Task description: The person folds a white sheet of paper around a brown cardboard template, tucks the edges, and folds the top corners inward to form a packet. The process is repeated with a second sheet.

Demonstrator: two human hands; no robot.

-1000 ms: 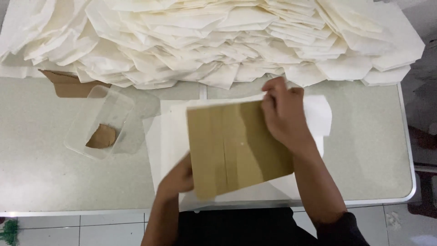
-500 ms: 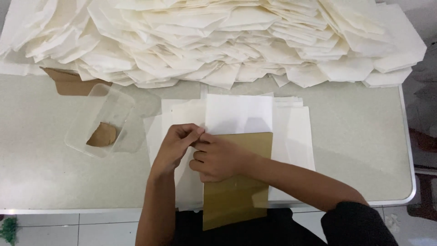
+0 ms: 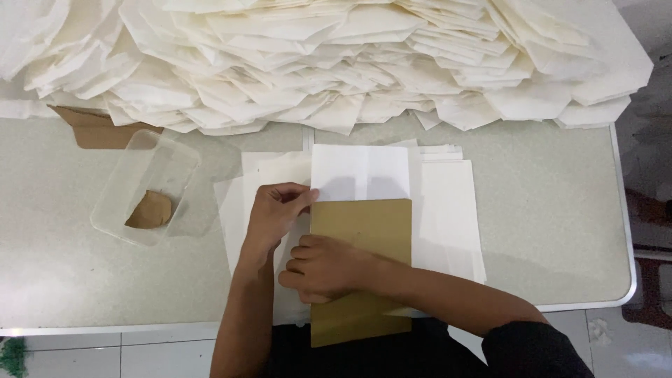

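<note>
A brown cardboard sheet (image 3: 364, 238) is laid upright on a white paper sheet (image 3: 360, 171) at the near middle of the table (image 3: 546, 210), its lower end hanging past the table's front edge, and the paper's left margin is seen folded up against the card's left edge. The card is pressed down by the right hand (image 3: 325, 268), flat with fingers curled at that edge, while the folded margin is pinched by the left hand (image 3: 276, 210) near the card's top left corner. More white sheets (image 3: 448, 217) are spread beneath, a clear plastic tub (image 3: 143, 185) holding a brown lump (image 3: 150, 210) stands to the left, and a heap of folded white bags (image 3: 336, 56) is piled along the far side.
</note>
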